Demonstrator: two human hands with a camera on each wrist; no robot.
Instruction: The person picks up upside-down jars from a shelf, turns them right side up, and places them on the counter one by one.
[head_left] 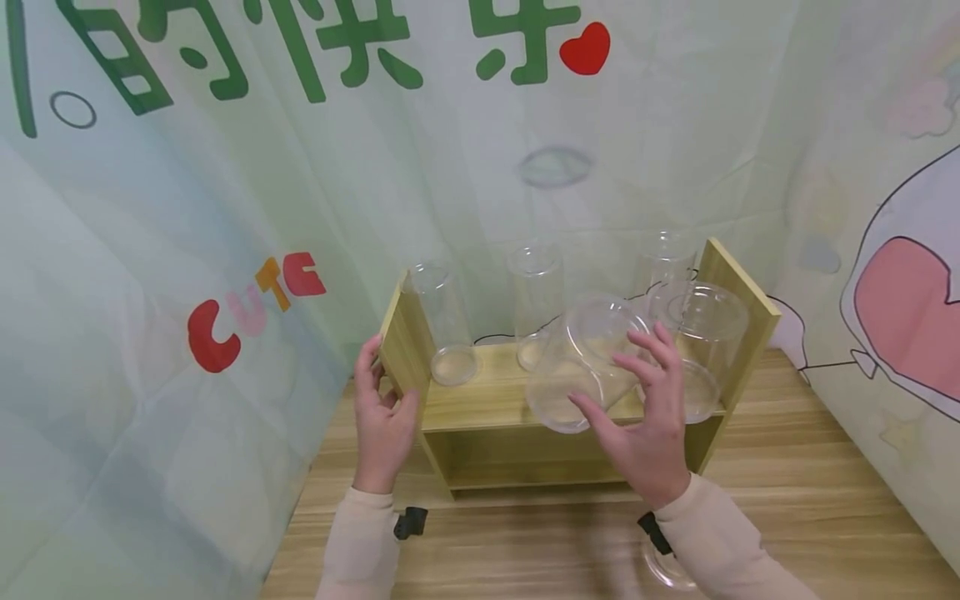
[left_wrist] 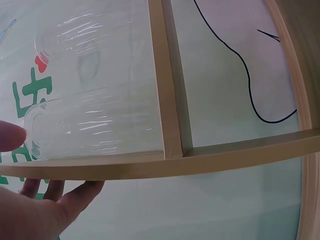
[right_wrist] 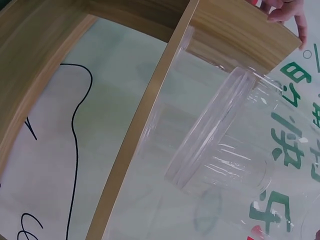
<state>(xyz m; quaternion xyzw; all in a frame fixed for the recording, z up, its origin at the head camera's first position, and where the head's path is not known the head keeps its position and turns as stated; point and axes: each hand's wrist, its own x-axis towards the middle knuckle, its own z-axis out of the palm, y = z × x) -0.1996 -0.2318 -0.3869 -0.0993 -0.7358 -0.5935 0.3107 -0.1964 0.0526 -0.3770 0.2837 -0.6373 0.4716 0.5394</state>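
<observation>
Clock positions: wooden shelf (head_left: 468, 408) at dial centre, 12 o'clock at the back. Left hand (head_left: 386, 429), 9 o'clock: touches the left side panel (head_left: 411, 346). Right hand (head_left: 652, 425), 4 o'clock: holds a tilted clear jar (head_left: 581, 367); contact between jar and shelf cannot be determined. Tall clear cylinders, upright: first (head_left: 442, 321) at 10–11 o'clock, second (head_left: 536, 296) near 12, third (head_left: 663, 260) near 1. Wide clear jar (head_left: 708, 354): between 2 and 3 o'clock, beside the right side panel (head_left: 738, 308). Support: wood-grain tabletop (head_left: 517, 542).
</observation>
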